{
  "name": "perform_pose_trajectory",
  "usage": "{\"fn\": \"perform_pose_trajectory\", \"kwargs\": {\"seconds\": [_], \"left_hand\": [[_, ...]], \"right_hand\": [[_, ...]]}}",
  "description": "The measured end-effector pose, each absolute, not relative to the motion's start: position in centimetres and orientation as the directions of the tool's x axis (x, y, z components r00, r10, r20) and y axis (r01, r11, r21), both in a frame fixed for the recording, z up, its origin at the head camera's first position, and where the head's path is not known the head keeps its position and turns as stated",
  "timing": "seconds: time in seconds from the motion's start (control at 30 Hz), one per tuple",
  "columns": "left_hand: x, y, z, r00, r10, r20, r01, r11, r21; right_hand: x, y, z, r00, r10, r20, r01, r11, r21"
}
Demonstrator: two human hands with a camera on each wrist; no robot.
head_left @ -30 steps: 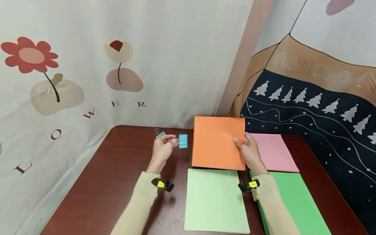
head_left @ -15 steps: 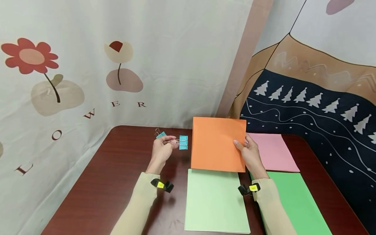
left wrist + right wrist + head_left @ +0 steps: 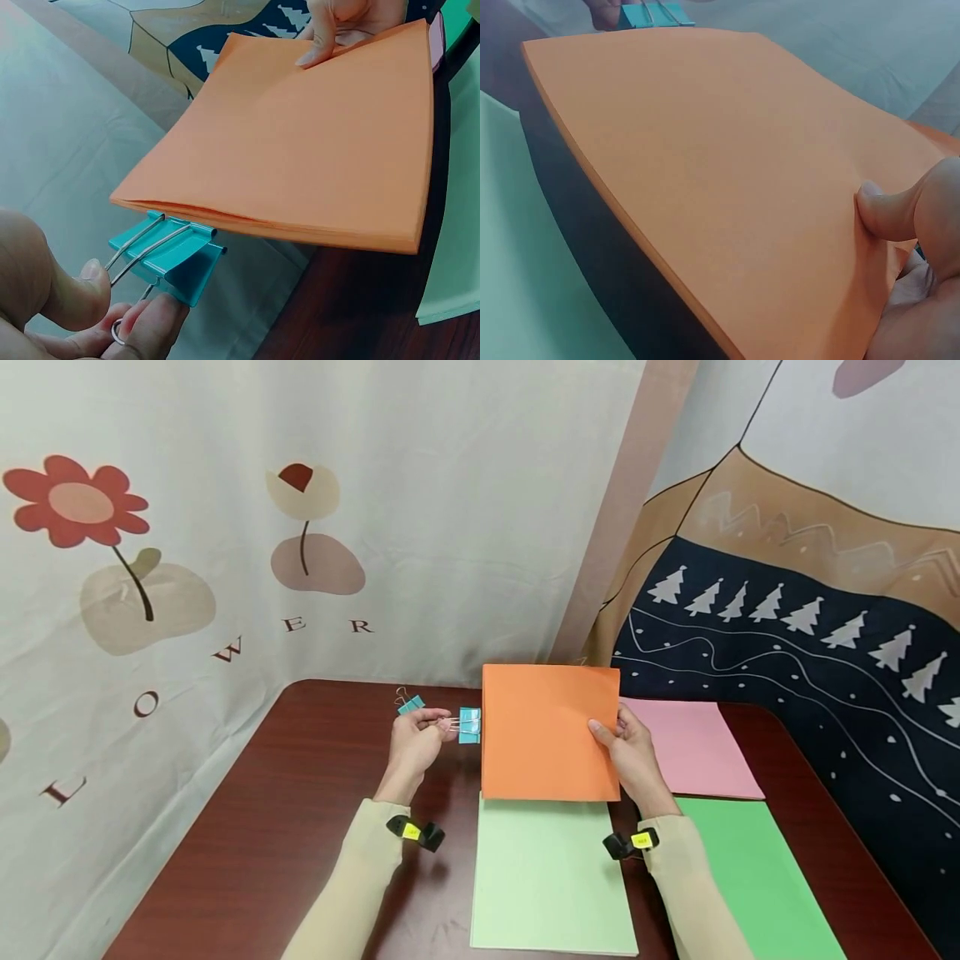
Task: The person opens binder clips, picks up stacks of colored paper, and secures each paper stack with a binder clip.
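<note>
Between thumb and fingers, my left hand (image 3: 417, 745) pinches the wire handles of a teal binder clip (image 3: 469, 726). The left wrist view shows the clip (image 3: 171, 251) with its mouth spread, right at the near edge of a stack of orange paper (image 3: 300, 142). My right hand (image 3: 634, 750) grips that orange stack (image 3: 551, 735) by its right edge, thumb on top and fingers beneath, above the table. In the right wrist view the right thumb (image 3: 892, 214) presses the top sheet, and the clip (image 3: 657, 15) shows beyond the far edge.
Another teal binder clip (image 3: 410, 703) lies behind the left hand. On the dark red table (image 3: 285, 827) lie stacks of light green paper (image 3: 551, 877), pink paper (image 3: 690, 747) and green paper (image 3: 757, 877). A printed curtain (image 3: 420, 527) hangs behind the table.
The right hand has moved the orange stack left and slightly down, so its left edge now meets the clip. The left hand has stayed nearly still, still pinching the clip.
</note>
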State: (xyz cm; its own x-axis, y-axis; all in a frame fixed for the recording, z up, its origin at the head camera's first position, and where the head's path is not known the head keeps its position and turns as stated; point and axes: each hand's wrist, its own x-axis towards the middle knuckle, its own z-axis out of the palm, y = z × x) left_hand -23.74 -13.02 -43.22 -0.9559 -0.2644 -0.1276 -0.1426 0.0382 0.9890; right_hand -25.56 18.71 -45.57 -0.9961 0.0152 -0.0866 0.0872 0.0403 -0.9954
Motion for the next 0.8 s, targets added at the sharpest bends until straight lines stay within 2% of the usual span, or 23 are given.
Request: {"fn": "perform_pose_trajectory", "kwargs": {"seconds": [0.8], "left_hand": [[-23.78,-13.00,-43.43,-0.962,-0.216,-0.165,-0.174,0.022,0.985]], "right_hand": [[-25.71,18.65,-46.16,-0.998,-0.009,-0.061,0.061,0.043,-0.997]]}}
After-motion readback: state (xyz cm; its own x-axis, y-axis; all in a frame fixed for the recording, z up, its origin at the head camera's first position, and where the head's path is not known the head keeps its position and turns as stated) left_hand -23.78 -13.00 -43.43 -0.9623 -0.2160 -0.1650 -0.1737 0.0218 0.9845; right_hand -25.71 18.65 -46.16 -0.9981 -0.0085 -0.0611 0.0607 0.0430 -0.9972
